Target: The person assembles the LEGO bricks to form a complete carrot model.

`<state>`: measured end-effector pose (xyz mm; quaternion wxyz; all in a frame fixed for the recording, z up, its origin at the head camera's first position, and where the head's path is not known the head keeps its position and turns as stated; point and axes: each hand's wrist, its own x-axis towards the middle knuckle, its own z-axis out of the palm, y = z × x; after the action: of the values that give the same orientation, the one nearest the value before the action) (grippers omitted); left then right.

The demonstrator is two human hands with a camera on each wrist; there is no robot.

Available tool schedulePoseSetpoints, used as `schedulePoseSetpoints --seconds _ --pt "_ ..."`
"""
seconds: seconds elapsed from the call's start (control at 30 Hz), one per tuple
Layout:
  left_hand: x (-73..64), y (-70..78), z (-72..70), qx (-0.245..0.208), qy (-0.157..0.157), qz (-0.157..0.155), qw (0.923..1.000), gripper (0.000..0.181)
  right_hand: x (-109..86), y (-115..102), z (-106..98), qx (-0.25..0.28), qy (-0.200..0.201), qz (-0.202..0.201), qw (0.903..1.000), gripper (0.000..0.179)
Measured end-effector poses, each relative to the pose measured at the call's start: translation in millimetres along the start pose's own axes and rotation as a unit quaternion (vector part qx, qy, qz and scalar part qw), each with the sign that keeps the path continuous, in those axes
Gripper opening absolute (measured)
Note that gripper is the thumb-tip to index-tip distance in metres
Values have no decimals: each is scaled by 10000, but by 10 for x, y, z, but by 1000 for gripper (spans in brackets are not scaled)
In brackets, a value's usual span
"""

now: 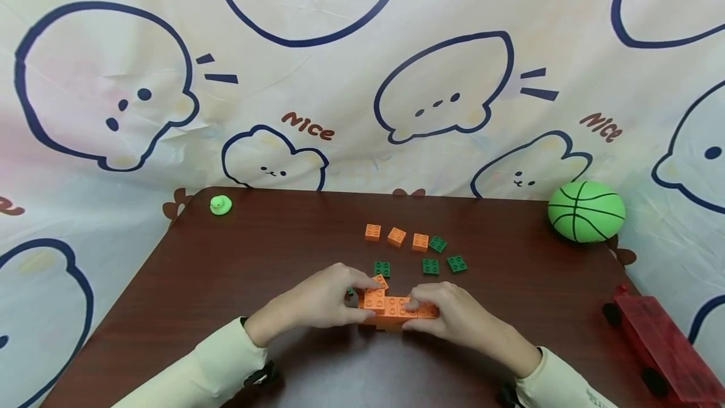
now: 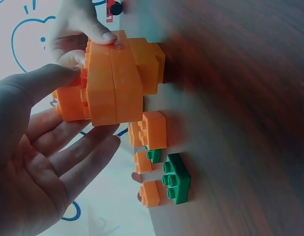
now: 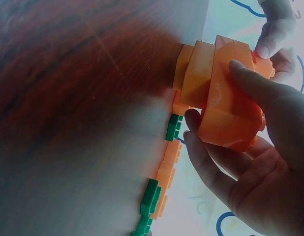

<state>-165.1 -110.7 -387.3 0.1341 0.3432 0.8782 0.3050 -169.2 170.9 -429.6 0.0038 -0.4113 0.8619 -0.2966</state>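
Observation:
A stepped build of orange toy building bricks (image 1: 392, 318) stands on the table between both hands, narrower at its base than higher up. My left hand (image 1: 324, 298) pinches a small orange brick (image 2: 72, 104) on the build's top left, thumb and fingers on either side. At the right end, my right hand (image 1: 450, 312) grips the build, thumb (image 3: 248, 78) on its near face and fingers around its far side. A loose orange brick (image 1: 380, 281) lies just behind the build, partly hidden by the left fingers. A dark green piece (image 1: 350, 292) shows beside the left hand.
Behind the build lie several loose bricks, among them an orange brick (image 1: 396, 237) and a green brick (image 1: 430, 267). A green toy duck (image 1: 220, 205) sits far left, a green ball (image 1: 586, 211) far right. A red see-through toy vehicle (image 1: 668, 345) stands at the right edge.

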Motion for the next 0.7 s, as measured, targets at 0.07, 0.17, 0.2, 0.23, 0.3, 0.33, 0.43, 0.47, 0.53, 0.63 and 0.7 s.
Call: schedulePoseSetpoints --seconds 0.07,0.17,0.2,0.23,0.3,0.33,0.43,0.47,0.53,0.63,0.7 --pt "2 3 12 -41 3 -39 10000 44 -1 0 2 -18 8 -5 10000 22" --pt "7 -9 29 -172 39 -87 9998 45 -1 0 3 -3 14 -3 10000 22" --pt "8 -15 34 -226 55 -89 9997 45 -2 0 4 7 15 1 10000 21" --pt "9 -22 40 -295 69 -80 9995 45 -2 0 4 7 14 2 10000 21" --pt "13 -37 51 -479 85 -65 9988 44 -3 0 5 3 15 0 10000 20" --pt "15 -42 56 -578 91 -37 9983 44 -3 -1 5 1 16 -4 10000 20" --pt "22 -57 71 -831 70 44 9965 41 -1 -2 3 -25 26 -36 10000 20" --pt "25 -60 75 -891 57 67 9960 40 1 -2 3 -21 27 -41 10000 20" --pt "29 -68 84 -971 45 85 9952 39 3 -4 1 -14 30 -45 10000 20" --pt "21 -80 110 -1057 87 36 9944 39 5 -5 2 -10 30 -39 10000 20" --pt "6 -93 143 -1150 156 -30 9932 42 4 -6 7 -9 23 -25 10000 20"
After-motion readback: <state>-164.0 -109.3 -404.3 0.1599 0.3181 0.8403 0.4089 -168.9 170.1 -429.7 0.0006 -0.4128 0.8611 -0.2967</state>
